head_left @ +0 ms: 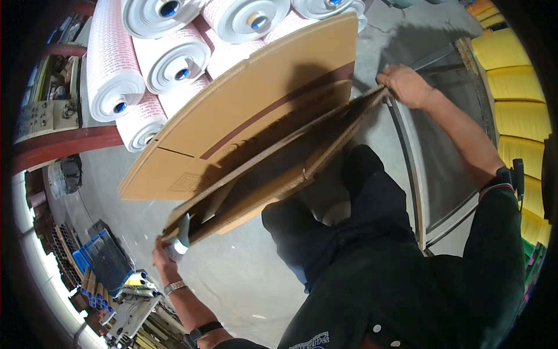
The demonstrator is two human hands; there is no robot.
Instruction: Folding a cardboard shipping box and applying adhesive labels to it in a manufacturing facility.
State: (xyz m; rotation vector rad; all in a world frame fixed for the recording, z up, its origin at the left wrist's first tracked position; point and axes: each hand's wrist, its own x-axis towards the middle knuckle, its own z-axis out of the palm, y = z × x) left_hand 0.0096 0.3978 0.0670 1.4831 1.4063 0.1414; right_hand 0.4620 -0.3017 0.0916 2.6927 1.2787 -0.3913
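Observation:
A large brown cardboard box stands across in front of my legs, squeezed nearly flat so that only a long narrow gap shows between its walls. A dark stripe runs along its tall far panel. My right hand is closed on the right end of the box, at its upper corner. At the opposite, near-left corner my left hand is closed round the cardboard edge. Against that hand and the corner lies a white and pale-green object, whose kind I cannot make out. The fingers of both hands are partly hidden.
Stacked large white rolls with pink print rise behind the box. Yellow bundles line the right side, beside a metal frame near my right leg. Blue crates and cardboard tubes stand at lower left on the grey floor.

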